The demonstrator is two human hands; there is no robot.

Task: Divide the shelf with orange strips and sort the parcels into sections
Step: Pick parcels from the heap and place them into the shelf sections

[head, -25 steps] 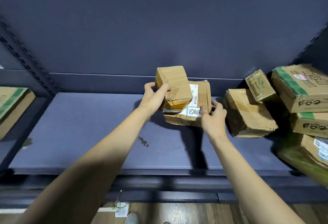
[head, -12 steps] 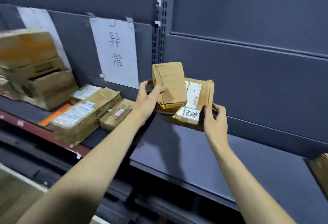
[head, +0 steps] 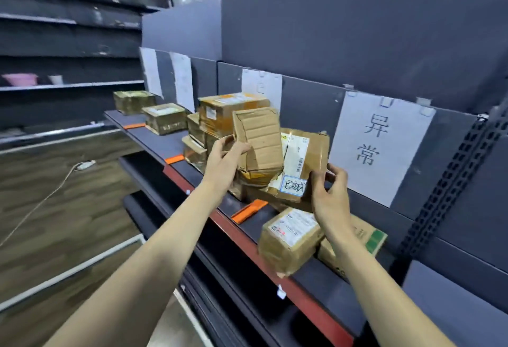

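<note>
My left hand (head: 224,164) grips a small crumpled cardboard parcel (head: 259,140), and my right hand (head: 328,194) pinches the right edge of a larger flat parcel (head: 305,162) with a white label, stacked behind the small one. Both parcels hang above the dark shelf (head: 198,176), over an orange strip (head: 248,210). Two more orange strips (head: 173,159) (head: 134,126) lie further left along the shelf. A stack of parcels (head: 220,118) sits between strips behind my left hand. Two parcels (head: 291,239) lie on the shelf below my right hand.
White paper signs (head: 380,146) hang on the shelf's back panel. Two lone parcels (head: 165,118) (head: 134,101) sit at the far left of the shelf. A perforated upright (head: 450,190) stands at right. Wooden floor with a cable (head: 41,201) lies to the left.
I have carried both parcels leftward from the bare shelf bay to the divided shelf. The view swung left, so the strips, signs and sorted parcels now show.
</note>
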